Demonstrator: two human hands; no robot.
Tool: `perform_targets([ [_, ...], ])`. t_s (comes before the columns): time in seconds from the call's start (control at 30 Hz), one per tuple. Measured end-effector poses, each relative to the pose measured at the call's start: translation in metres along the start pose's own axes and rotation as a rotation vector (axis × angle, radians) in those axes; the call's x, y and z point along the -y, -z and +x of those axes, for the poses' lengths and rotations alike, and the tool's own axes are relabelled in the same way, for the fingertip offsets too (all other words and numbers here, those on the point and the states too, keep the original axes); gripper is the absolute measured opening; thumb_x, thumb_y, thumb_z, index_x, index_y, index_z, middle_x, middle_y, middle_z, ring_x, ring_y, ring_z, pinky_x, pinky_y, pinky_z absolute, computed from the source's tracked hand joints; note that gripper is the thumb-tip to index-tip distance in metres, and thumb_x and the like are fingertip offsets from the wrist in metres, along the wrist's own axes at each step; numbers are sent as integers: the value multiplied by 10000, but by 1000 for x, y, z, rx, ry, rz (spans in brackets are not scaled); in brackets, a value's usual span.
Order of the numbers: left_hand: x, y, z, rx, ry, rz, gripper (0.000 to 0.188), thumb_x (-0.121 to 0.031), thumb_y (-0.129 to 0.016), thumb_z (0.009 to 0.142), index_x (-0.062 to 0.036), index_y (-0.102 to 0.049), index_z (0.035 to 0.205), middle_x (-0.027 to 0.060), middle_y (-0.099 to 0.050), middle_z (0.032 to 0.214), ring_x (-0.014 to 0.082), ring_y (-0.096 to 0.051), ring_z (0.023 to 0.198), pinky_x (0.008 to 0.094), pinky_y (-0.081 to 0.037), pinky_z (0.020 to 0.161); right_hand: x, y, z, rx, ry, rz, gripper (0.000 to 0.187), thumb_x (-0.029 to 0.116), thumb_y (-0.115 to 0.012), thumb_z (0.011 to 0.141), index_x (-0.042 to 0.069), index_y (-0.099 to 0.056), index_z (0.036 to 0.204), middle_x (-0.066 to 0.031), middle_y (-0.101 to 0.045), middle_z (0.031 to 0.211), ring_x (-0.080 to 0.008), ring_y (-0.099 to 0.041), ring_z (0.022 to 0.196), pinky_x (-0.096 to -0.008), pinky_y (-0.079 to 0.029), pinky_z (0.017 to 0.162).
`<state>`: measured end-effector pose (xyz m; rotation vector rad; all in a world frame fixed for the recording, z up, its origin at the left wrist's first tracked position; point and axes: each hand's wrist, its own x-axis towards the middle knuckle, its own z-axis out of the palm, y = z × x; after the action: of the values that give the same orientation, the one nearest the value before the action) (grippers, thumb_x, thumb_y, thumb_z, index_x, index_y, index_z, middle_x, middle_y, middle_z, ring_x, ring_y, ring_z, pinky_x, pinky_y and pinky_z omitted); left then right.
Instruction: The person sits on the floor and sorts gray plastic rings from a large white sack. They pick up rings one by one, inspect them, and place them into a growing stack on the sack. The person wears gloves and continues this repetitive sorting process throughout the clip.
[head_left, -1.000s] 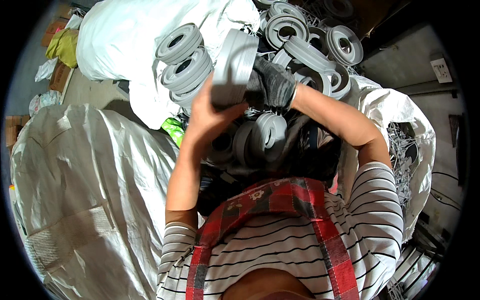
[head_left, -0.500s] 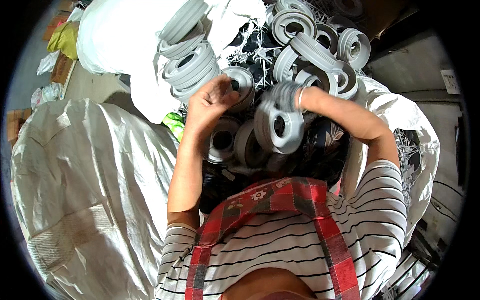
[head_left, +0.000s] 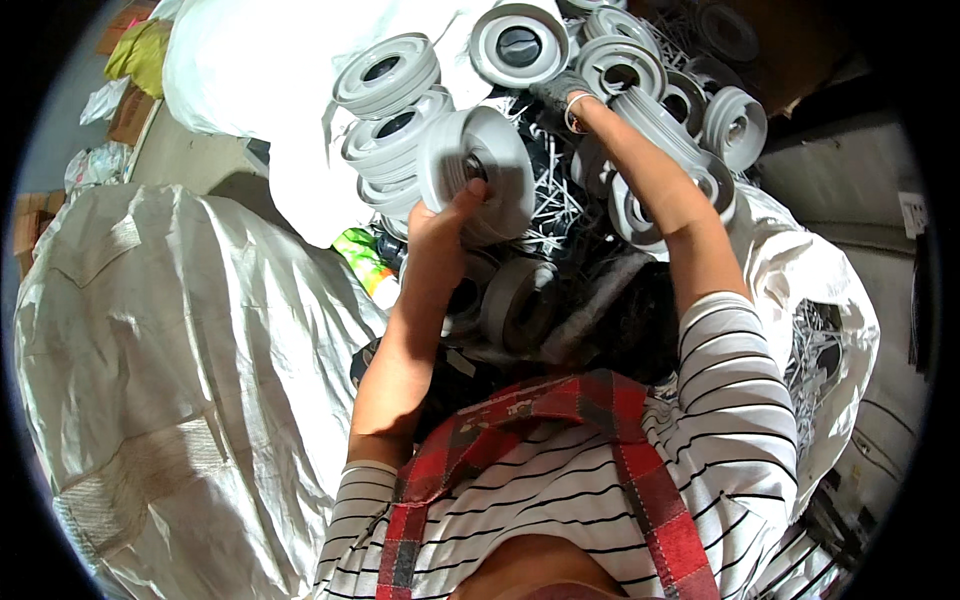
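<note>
Now the left hand (head_left: 440,235) is grasping a grey ring (head_left: 505,165) at its twelve o'clock. Toward one o'clock, the gloved right hand (head_left: 556,97) is sitting beside a dark-centred ring (head_left: 490,65); I'm not seeing whether it's gripping.

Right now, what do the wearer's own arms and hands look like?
Left hand: bare, no glove. Right hand: dark grey glove, with a thin pale band at the wrist; can't tell whether it's glove trim or a bracelet. Both arms: short white sleeves with thin black stripes, bare below them.
</note>
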<state>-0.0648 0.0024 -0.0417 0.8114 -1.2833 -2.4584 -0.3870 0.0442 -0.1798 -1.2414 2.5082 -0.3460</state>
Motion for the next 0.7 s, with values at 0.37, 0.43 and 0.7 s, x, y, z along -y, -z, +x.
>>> perform_targets([
  [0.37,-8,-10,-10,-87,-21,55,314,-218,-634,849,21,-594,1050,75,-624,952,157,-595,839,288,-478,753,13,-31,24,-214,-135,128,486,398,-625,683,54,-657,1025,-203,-633,1033,-337,-611,975,-402,-475,833],
  [0.43,-5,-6,-11,-112,-43,99,324,-231,-638,851,17,-593,1054,72,-624,953,154,-593,841,287,-477,753,29,-25,26,-96,-133,125,460,370,-609,696,47,-656,1021,-213,-616,1062,-335,-598,1003,-400,-469,851],
  [0.7,5,6,-9,-112,-72,140,345,-251,-680,826,8,-598,1040,69,-626,948,151,-588,841,291,-475,756,64,20,-41,30,39,108,462,400,-615,724,28,-649,997,-182,-633,1050,-300,-601,996,-372,-466,866],
])
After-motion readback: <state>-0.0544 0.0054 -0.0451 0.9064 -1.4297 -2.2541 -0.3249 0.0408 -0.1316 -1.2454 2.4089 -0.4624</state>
